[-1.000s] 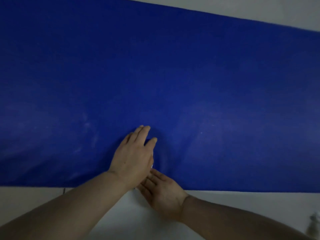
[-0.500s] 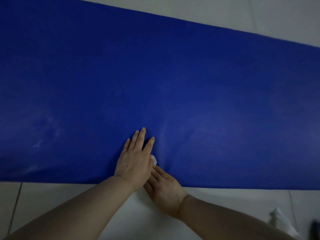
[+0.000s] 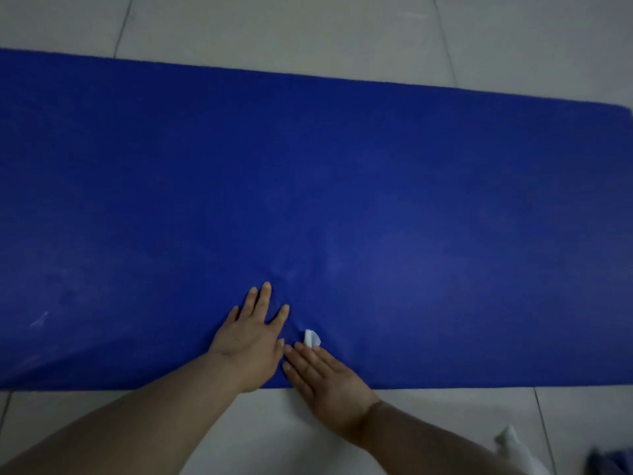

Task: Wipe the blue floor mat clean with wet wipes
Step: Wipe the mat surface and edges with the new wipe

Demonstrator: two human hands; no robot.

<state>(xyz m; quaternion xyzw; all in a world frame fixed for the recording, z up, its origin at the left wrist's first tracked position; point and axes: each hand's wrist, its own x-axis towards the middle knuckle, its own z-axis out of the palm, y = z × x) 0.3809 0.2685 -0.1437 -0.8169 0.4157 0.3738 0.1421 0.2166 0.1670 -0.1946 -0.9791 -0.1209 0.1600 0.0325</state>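
Observation:
A long blue floor mat lies across the pale tiled floor and fills most of the view. My left hand lies flat on the mat near its front edge, fingers straight and spread. Just to its right, my right hand presses flat on a white wet wipe; only a small corner of the wipe shows past the fingertips. Faint pale smears mark the mat at the lower left.
Pale floor tiles show beyond the mat's far edge and in front of it. A crumpled white thing lies on the floor at the lower right, with a dark blue object at the corner.
The view has pulled back, so the mat's far edge and right end now show. My right hand has slid out from under the left, and the wipe's corner is uncovered.

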